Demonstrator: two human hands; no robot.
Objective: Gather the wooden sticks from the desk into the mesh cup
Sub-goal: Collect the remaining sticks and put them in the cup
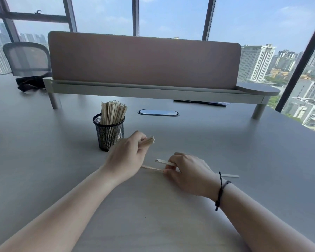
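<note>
My left hand gripping stick bundle beside cup; right hand pinching two sticks on desk.

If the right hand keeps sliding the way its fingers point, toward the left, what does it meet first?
Probably the left hand: the right hand, holding a stick, points at it across a short gap of desk. Depth is uncertain.

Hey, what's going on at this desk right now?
A person is collecting wooden sticks into a black mesh cup, which already holds a large bunch. The left hand grips a small bundle of sticks beside the cup. The right hand pinches one stick and touches another stick lying flat on the grey desk.
</note>
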